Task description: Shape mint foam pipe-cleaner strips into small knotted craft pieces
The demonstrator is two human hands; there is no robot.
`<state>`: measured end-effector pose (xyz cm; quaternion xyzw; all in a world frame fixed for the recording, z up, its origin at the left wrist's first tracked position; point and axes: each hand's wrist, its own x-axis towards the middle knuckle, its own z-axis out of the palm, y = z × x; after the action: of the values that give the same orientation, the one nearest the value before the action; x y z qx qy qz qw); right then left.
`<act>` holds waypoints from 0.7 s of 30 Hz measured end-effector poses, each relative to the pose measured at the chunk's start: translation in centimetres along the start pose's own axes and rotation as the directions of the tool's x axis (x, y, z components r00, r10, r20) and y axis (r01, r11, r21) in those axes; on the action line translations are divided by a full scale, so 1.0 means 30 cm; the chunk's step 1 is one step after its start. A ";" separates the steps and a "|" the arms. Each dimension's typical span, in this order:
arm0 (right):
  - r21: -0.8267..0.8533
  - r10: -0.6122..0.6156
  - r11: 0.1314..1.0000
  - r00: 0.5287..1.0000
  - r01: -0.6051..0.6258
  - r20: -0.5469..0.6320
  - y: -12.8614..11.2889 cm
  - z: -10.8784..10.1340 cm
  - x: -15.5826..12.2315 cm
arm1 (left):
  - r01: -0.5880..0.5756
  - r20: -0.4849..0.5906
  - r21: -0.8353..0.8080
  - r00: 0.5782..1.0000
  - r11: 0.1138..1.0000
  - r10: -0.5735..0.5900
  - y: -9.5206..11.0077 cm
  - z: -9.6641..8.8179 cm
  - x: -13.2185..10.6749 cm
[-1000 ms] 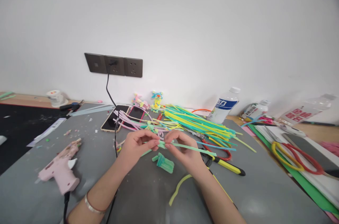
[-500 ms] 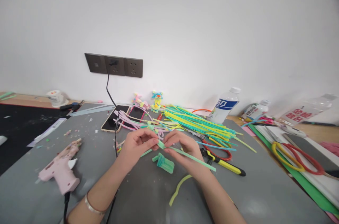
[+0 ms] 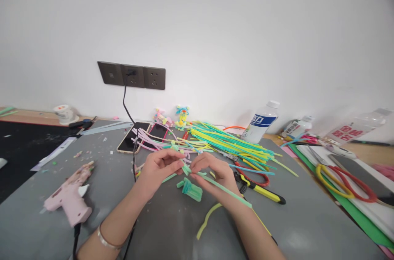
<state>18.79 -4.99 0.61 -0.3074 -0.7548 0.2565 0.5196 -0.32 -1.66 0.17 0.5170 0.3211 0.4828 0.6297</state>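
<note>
Left grip (image 3: pixel 160 172) and right grip (image 3: pixel 215 172) pinch pale-green fuzzy stem (image 3: pixel 185 169), a green bundle (image 3: pixel 193 190) lying just below!

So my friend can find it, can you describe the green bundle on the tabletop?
Over the grey tabletop are the left hand and right hand. Below them in view lies the green pipe-cleaner bundle: short and chunky, unlike the thin yellow-green strand nearby.

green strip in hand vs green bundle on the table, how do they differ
The green strip is long and thin; the green bundle short and thick. Left hand and right hand pinch the strip; the bundle lies on the table. The strip is pale green; the bundle has a teal band. Both are green.
</note>
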 end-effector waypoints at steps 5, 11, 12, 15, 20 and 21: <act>-0.028 -0.003 1.000 1.000 0.003 -0.002 -0.006 0.000 0.002 | -0.019 0.005 0.036 1.000 0.999 0.019 -0.006 -0.004 0.000; 0.005 0.004 1.000 1.000 -0.004 0.008 -0.002 0.001 0.002 | -0.001 0.011 0.045 1.000 0.999 0.001 0.000 -0.005 -0.001; 0.003 -0.002 1.000 1.000 0.002 0.007 -0.002 0.002 0.002 | 0.001 0.009 0.041 1.000 0.999 -0.002 0.002 -0.003 0.000; -0.036 -0.037 0.999 0.999 0.037 0.007 -0.003 0.002 0.001 | 0.000 -0.004 0.010 1.000 1.000 0.000 0.007 0.004 0.001; -0.127 -0.086 0.988 0.996 0.090 0.037 -0.011 -0.002 0.003 | 0.013 -0.021 -0.032 1.000 0.999 -0.013 0.008 0.009 0.003; -0.139 -0.093 0.985 0.995 0.098 0.042 -0.011 -0.003 0.003 | 0.017 -0.025 -0.034 1.000 0.999 -0.018 0.008 0.009 0.003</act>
<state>18.78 -5.16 0.93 -0.3024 -0.7940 0.1827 0.4947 -0.09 -1.66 0.48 0.4976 0.3252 0.4890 0.6384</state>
